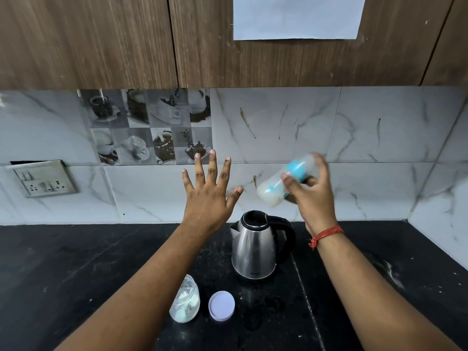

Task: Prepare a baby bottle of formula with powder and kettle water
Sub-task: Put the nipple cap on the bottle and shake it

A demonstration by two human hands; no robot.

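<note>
Black stone counter (76,269) ran under grey-veined marble wall tiles and wood-grain cupboards, and both arms reached out above it. On the right, the right hand (312,196) was clamped round the capped end of a translucent plastic baby bottle with a turquoise collar (281,183), held up in the air, tipped nearly on its side with its base toward the middle. It was blurred, which suggested shaking. Milky white liquid showed in its lower part. Well apart from it, the left hand (209,191) was raised flat with fingers spread and straight, holding nothing and touching nothing.

Judging by the closed bottle and the cloudy contents, the mixing step was in hand; powder and water seemed already in. What came next would likely call for checking that no lumps remained, then standing the bottle upright on the counter.

Below the hands stood a stainless steel electric kettle with a black handle and lid (255,249), upright; whether water was left inside could not be told. Nearer the camera, a small clear glass jar (186,300) stood open, with white powder low in it. Its round pale lilac lid (221,305) lay just beside it on the counter.
</note>
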